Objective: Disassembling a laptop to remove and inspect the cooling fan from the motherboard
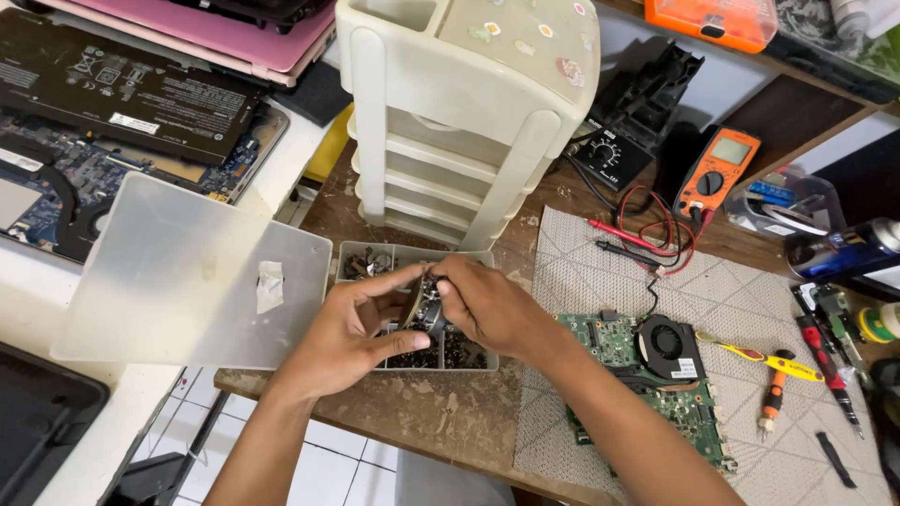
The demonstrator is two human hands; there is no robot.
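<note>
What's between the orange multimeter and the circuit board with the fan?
Head view: the red and black probe leads lie coiled on the mat between multimeter and board.

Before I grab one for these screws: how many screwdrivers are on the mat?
2, both right of the green board: a yellow one and a small orange one below it. The red tool farther right may be a third.

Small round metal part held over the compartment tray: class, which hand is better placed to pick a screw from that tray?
Probably the right hand: its fingertips pinch from above, while the left hand cradles the round metal part.

Two bare forearms, bare hands (412, 319), no sleeves
</note>
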